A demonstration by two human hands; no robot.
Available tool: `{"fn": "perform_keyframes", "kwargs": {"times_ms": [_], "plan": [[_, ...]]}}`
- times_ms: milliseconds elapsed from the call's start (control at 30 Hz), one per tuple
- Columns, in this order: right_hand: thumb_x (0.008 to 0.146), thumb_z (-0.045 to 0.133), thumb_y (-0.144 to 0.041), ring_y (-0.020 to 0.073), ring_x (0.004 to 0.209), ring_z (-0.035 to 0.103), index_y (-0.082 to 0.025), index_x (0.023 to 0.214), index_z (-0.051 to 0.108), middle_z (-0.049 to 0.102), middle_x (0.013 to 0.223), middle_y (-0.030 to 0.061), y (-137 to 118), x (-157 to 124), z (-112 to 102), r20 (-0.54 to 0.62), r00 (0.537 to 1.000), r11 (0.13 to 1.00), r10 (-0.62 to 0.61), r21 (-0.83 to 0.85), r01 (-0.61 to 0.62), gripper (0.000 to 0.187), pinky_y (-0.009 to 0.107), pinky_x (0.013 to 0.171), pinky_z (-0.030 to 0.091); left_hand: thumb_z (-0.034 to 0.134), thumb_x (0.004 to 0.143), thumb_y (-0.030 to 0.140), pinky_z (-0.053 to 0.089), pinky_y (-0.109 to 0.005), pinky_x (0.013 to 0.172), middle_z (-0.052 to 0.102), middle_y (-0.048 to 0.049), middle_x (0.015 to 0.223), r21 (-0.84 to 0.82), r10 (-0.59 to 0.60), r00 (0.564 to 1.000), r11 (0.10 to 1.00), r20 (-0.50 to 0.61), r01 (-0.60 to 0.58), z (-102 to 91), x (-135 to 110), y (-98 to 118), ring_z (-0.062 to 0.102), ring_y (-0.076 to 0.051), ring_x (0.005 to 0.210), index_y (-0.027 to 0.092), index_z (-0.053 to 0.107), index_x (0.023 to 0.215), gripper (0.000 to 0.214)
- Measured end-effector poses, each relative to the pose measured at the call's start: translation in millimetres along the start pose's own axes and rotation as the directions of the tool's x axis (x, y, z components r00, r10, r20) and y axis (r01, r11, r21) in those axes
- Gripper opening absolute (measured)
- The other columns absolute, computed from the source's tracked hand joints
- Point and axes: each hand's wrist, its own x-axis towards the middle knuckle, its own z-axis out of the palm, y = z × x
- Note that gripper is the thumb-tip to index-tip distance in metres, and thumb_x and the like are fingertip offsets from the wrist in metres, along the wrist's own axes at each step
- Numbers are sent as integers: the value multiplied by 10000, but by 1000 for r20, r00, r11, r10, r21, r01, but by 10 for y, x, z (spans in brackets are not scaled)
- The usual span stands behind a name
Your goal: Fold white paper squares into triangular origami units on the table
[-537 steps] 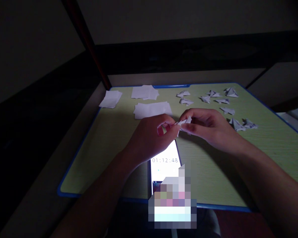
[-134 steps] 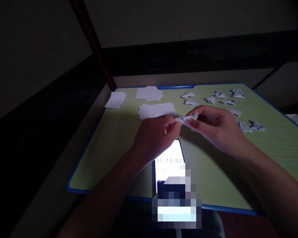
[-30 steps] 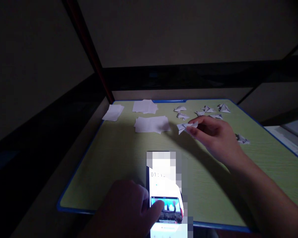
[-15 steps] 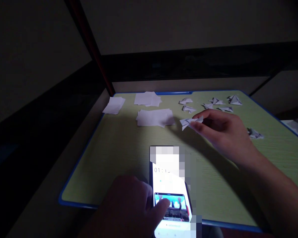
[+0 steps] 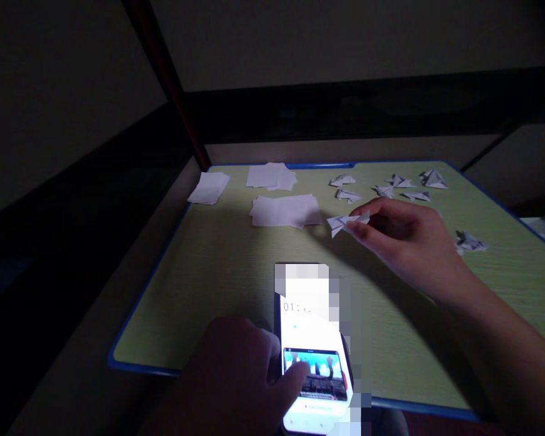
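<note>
Folded paper piece pinched in right hand above table; left hand thumb on phone screen.

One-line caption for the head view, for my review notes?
Left hand thumbs the lit phone while right hand pinches a folded paper piece above the green table.

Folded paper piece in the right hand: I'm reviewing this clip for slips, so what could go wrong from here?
The right hand pinches the folded paper piece by one end only while the left hand thumbs the phone; it could slip or unfold.
The phone overhangs the near edge of the table; a push might tip it off.
</note>
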Motion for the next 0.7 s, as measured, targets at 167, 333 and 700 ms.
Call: {"fn": "perform_keyframes", "kwargs": {"times_ms": [167,333,700], "plan": [[777,664,-327,114,515,469,-216,706,622,582,596,-4,-12,2,-4,-6,1000,1000,-12,-17,12,138,267,475,346,459,837,563,242,-264,507,590,-2,499,17,24,999,1000,-37,-24,28,-5,-28,474,-94,457,164,590,516,529],[789,660,-336,112,520,460,-212,720,620,587,618,-3,-9,-6,0,-4,1000,1000,-7,-17,7,148,267,478,335,462,838,561,253,-256,505,602,-3,509,-7,19,1000,1000,-8,-19,12,-14,-28,493,-95,464,164,611,537,521],[785,634,-320,113,514,473,-199,731,618,580,603,-4,-62,-8,-10,11,1000,999,-25,-47,25,133,253,471,351,485,842,543,277,-256,492,615,6,553,-33,47,998,998,-41,-49,6,-50,-105,515,-108,505,172,615,584,470]]}}
